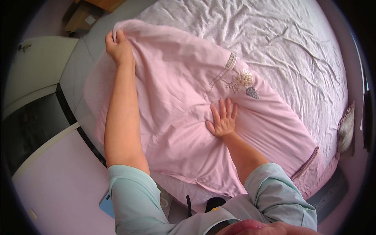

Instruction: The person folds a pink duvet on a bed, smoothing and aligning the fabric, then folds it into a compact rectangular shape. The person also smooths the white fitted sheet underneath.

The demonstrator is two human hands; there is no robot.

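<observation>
A pink quilt or duvet cover (176, 76) lies folded over part of a bed. My left hand (120, 48) grips its far left corner, with the cloth caught between thumb and fingers. Flat on the pink fabric, fingers spread, rests my right hand (223, 117). Just beyond those fingertips are a pale round appliqué (244, 78) and a grey leaf-shaped patch (252, 92). A striped tab with lettering (231, 61) sits at the cover's far edge. Creases fan out around my right palm.
A wrinkled pale patterned bed sheet (282, 53) spreads beyond the cover. A cardboard box (83, 19) stands on the tiled floor (85, 61) at upper left, near a white door (41, 63). A fringed cushion (346, 132) is at the right, and a blue object (107, 205) is low left.
</observation>
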